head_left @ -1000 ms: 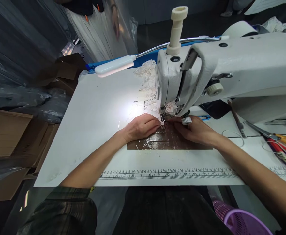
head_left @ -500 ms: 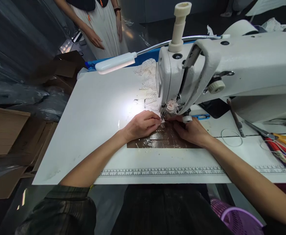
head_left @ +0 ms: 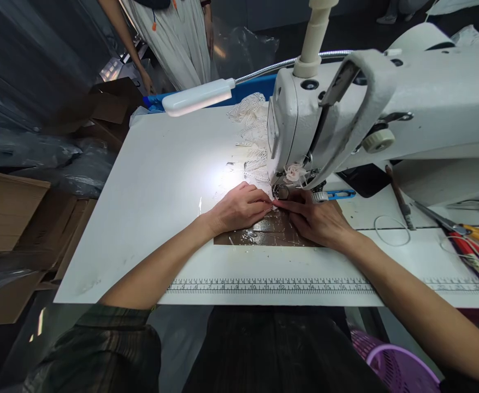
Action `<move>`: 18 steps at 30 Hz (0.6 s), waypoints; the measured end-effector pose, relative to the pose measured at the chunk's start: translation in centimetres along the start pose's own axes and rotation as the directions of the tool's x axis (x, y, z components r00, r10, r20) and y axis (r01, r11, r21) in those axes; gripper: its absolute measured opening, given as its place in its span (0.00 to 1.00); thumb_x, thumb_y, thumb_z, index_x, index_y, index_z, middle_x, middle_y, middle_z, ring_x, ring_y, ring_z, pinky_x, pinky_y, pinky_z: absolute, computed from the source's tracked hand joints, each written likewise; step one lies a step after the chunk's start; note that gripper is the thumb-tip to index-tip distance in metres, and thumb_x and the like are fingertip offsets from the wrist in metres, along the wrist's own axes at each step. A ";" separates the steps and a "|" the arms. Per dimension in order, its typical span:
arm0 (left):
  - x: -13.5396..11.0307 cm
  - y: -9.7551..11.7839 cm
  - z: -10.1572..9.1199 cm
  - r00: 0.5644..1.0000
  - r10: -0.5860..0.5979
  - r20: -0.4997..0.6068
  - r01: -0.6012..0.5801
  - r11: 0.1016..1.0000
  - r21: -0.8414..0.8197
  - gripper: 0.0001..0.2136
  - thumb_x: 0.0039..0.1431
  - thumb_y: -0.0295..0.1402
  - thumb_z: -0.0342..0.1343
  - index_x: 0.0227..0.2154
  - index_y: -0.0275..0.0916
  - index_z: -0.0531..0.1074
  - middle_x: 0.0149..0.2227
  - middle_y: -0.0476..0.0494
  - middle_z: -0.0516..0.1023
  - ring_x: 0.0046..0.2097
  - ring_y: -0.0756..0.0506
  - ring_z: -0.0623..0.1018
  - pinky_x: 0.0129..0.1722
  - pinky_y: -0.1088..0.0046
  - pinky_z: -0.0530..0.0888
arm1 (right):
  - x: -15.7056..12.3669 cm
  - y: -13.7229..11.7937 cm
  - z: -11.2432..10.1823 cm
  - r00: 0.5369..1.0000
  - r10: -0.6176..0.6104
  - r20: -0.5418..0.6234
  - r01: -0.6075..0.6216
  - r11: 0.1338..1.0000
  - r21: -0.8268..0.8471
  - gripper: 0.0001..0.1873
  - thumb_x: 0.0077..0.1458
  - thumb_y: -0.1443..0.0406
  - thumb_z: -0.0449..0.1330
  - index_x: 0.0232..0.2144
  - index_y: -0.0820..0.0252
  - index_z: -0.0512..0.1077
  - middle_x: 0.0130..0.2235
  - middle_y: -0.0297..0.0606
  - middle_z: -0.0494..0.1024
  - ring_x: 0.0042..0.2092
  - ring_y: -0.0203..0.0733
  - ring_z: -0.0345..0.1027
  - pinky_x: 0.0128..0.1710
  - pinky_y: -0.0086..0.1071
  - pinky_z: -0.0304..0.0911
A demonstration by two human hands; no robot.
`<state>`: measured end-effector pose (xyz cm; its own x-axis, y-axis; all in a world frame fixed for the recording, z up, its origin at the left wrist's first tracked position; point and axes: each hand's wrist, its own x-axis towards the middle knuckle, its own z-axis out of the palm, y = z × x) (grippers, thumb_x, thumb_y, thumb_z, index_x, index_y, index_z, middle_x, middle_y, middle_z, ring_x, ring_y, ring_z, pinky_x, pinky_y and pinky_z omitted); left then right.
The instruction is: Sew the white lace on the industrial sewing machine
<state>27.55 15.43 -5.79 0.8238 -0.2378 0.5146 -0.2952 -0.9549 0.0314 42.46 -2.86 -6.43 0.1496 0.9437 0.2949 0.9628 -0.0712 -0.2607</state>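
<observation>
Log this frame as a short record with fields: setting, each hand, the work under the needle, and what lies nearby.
setting: white sewing machine on a white table, lit by a gooseneck lamp
left hand: flat on the table, fingertips pressing the white lace trim beside the presser foot
right hand: flat on the glossy brown patch, fingers at the needle area
lace trim: runs away behind the machine head
nearby: printed ruler along the near table edge; scissors at right; purple basket below; another person standing beyond the table
</observation>
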 end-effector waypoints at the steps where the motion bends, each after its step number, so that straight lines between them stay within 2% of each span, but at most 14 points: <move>1: 0.0 0.0 -0.1 1.000 0.009 0.011 -0.009 1.000 0.008 0.08 0.65 0.28 0.52 0.31 0.38 0.73 0.35 0.46 0.79 0.34 0.50 0.75 0.34 0.70 0.71 | 0.0 -0.1 0.0 1.000 -0.008 -0.004 0.008 1.000 -0.006 0.21 0.60 0.65 0.51 0.53 0.48 0.73 0.46 0.46 0.72 0.35 0.41 0.67 0.29 0.31 0.60; 5: 0.0 -0.3 -0.2 0.995 0.084 0.052 -0.086 0.996 0.038 0.06 0.65 0.28 0.51 0.34 0.36 0.73 0.36 0.45 0.79 0.35 0.49 0.75 0.35 0.70 0.73 | 0.1 -0.3 0.1 1.000 -0.009 -0.009 0.009 0.999 -0.039 0.20 0.62 0.62 0.51 0.53 0.48 0.74 0.45 0.47 0.72 0.34 0.43 0.67 0.29 0.32 0.59; 8: -0.1 -0.4 -0.2 0.990 0.131 0.054 -0.134 0.989 0.067 0.06 0.64 0.27 0.51 0.34 0.37 0.72 0.37 0.44 0.79 0.34 0.49 0.74 0.33 0.69 0.73 | -0.1 -0.4 0.0 1.000 0.011 -0.021 -0.011 1.000 0.025 0.19 0.63 0.61 0.51 0.52 0.50 0.74 0.45 0.48 0.72 0.35 0.42 0.68 0.30 0.32 0.61; 13: -0.2 -0.4 -0.1 0.990 0.136 -0.022 -0.135 0.989 0.060 0.03 0.62 0.26 0.54 0.32 0.36 0.72 0.38 0.45 0.79 0.32 0.50 0.74 0.32 0.70 0.73 | -0.4 -0.1 -0.2 0.992 0.124 -0.024 -0.114 0.960 0.257 0.19 0.62 0.66 0.52 0.53 0.51 0.73 0.45 0.41 0.75 0.34 0.37 0.70 0.30 0.28 0.62; 18: -0.1 -0.4 0.1 0.993 0.116 -0.028 -0.115 0.993 0.036 0.04 0.63 0.27 0.54 0.33 0.35 0.72 0.37 0.45 0.80 0.34 0.50 0.75 0.33 0.70 0.74 | -0.5 -0.1 -0.4 0.988 0.149 -0.029 -0.135 0.953 0.272 0.19 0.60 0.69 0.53 0.52 0.57 0.74 0.40 0.40 0.77 0.35 0.37 0.71 0.29 0.27 0.60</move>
<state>27.58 15.82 -5.93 0.7701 -0.3419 0.5386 -0.3705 -0.9270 -0.0586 42.39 -3.42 -6.17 0.2976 0.9128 0.2797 0.8360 -0.1077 -0.5380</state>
